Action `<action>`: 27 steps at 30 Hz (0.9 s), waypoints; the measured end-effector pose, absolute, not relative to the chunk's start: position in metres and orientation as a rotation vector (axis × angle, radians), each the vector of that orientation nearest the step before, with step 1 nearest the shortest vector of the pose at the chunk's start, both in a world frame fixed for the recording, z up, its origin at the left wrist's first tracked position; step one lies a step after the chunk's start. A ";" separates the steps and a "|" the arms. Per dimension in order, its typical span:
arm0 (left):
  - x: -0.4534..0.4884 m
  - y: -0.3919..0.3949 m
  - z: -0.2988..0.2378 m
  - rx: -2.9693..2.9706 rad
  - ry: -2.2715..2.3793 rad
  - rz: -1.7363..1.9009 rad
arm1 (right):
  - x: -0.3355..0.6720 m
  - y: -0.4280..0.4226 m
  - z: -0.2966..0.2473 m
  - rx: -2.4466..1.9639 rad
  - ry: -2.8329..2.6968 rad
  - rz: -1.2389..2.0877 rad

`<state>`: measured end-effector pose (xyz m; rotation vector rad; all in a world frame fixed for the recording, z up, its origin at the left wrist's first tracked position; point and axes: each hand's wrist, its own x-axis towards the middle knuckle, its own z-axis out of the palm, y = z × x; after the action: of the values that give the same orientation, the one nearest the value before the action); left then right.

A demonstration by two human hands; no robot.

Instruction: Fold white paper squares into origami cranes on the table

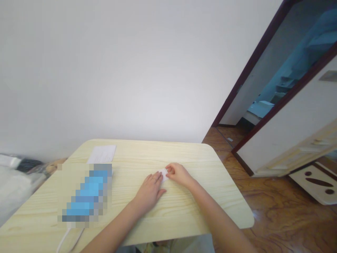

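Note:
A small piece of white paper (164,174) lies on the pale wooden table (137,158), between my two hands. My left hand (150,189) rests flat with its fingers stretched out, and its fingertips press on the paper's left side. At the right edge of the paper, my right hand (177,173) has thumb and fingertips pinched together on it. Fingers on both sides cover part of the paper, so its full shape is hidden.
A white sheet (102,153) lies at the table's back left. In front of it is a pixelated blue device (85,193) with a white cable (63,239). A white wall (147,70) stands behind the table; a doorway (263,70) and wooden floor (279,207) are at right.

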<state>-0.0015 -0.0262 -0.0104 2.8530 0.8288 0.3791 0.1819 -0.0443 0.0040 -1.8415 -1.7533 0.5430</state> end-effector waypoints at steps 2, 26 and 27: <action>-0.001 -0.028 -0.011 2.864 0.834 0.389 | 0.182 -0.042 0.002 -1.808 -1.725 0.606; -0.016 -0.031 -0.011 2.764 1.003 0.456 | 0.182 -0.054 0.003 -1.457 -2.125 0.319; -0.017 -0.031 -0.010 2.754 1.008 0.457 | 0.183 -0.054 0.004 -1.451 -2.141 0.323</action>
<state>-0.0168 -0.0305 -0.0100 2.7541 1.0079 0.4570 0.1832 -0.0543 0.0037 -1.4512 -2.1414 0.3235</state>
